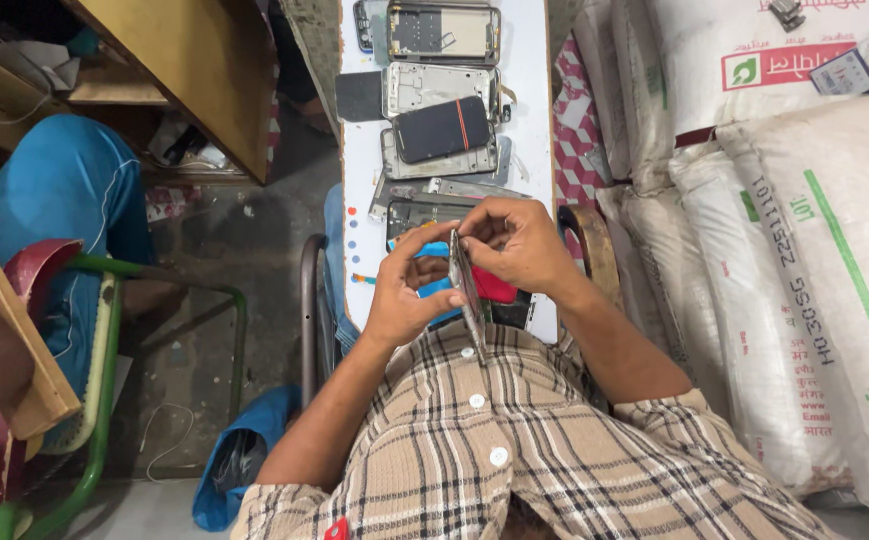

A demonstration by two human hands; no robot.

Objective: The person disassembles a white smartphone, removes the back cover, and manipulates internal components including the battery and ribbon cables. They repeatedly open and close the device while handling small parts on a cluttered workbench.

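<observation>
Phone frame (468, 290), thin, metal, held edge-up over the near end of a white board (529, 80). Left hand (409, 290) and right hand (519, 245) pinch it, fingers closed on its edges. Far: stacked phone housings (441, 90). Right: white sacks (814, 250).

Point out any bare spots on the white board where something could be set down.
Bare strips run along the white board's right edge and its lower left edge, beside the phone frames. The middle is crowded with stacked frames, and both hands, left hand and right hand, cover the near end.
</observation>
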